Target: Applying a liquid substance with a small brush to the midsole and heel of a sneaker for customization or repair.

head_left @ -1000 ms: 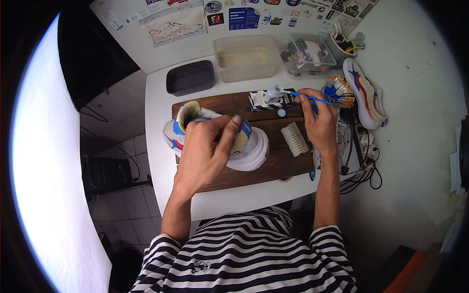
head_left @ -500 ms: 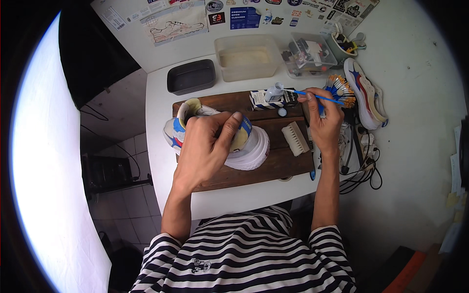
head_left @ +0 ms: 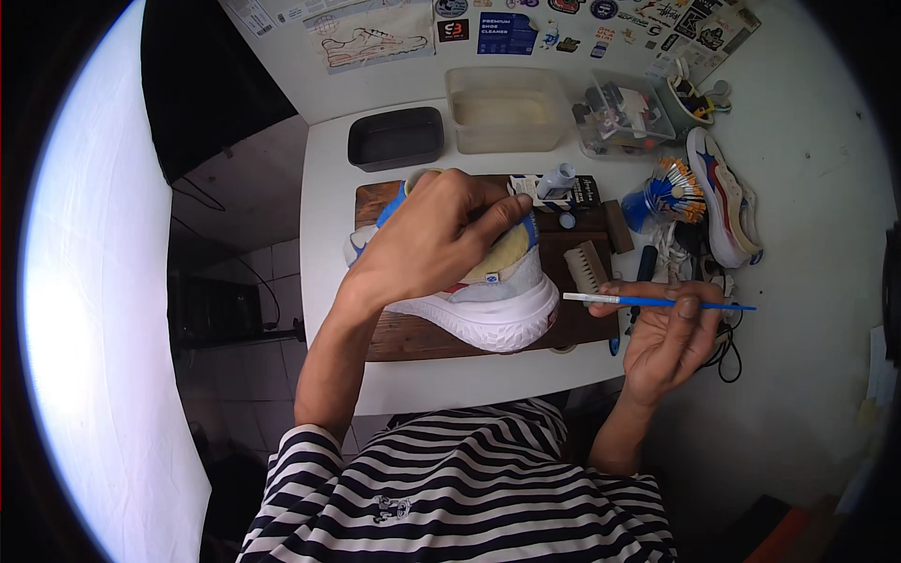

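My left hand (head_left: 432, 235) grips the upper of a white sneaker (head_left: 488, 314) with blue, red and cream panels, its thick sole on the wooden board (head_left: 413, 345); the hand hides much of the shoe. In my right hand (head_left: 671, 342) is a thin blue paintbrush (head_left: 648, 301), held level with its pale tip beside the heel or toe end of the sole, apparently not touching. Behind them an open bottle (head_left: 556, 183) of pale liquid rests on a striped box (head_left: 587, 195), its cap (head_left: 567, 220) nearby. A bristle scrub brush (head_left: 582, 267) lies just beyond the paintbrush.
A dark tray (head_left: 394, 136), a translucent tub (head_left: 507, 122) and a box of small items (head_left: 619, 122) line the back of the white table (head_left: 441, 385). At right are a jar of brushes (head_left: 648, 202), a second sneaker (head_left: 718, 202), laces and cables. A lit white panel stands at left.
My right hand has moved down from beside the bottle with the paintbrush, turning palm up. My left hand and the shoe have shifted, showing more of the sole. The camera's view has shifted slightly.
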Demonstrator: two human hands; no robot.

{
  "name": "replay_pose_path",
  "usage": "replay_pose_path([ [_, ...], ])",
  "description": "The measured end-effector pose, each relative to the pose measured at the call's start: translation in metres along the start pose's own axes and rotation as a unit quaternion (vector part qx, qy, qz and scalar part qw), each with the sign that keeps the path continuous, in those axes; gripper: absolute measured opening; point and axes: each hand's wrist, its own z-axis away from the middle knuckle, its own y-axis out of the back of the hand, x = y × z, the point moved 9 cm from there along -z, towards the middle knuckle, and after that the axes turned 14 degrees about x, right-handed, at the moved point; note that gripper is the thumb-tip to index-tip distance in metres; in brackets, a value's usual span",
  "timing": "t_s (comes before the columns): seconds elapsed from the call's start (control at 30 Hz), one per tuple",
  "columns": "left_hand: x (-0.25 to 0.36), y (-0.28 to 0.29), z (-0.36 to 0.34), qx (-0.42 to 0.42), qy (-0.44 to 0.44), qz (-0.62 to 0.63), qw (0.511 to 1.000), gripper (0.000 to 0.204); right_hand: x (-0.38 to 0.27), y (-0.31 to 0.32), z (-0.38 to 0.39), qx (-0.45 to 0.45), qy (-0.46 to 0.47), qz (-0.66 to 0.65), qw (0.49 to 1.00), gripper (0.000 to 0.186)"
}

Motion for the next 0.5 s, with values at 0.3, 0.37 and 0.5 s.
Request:
replay_pose_path([
  [0.3, 0.001, -0.037, -0.010, -0.080, -0.109, -0.036, 0.990, 0.030, -0.006, -0.009, 0.017, -0.036, 0.093, 0.137, 0.986, 0.017],
  [0.37, 0.002, -0.038, -0.011, -0.069, -0.135, -0.036, 0.988, 0.030, -0.005, -0.011, 0.020, -0.040, 0.103, 0.142, 0.984, 0.015],
  [0.5, 0.002, -0.038, -0.012, -0.063, -0.121, -0.023, 0.990, 0.031, 0.000, -0.011, 0.023, -0.035, 0.092, 0.137, 0.986, 0.014],
])
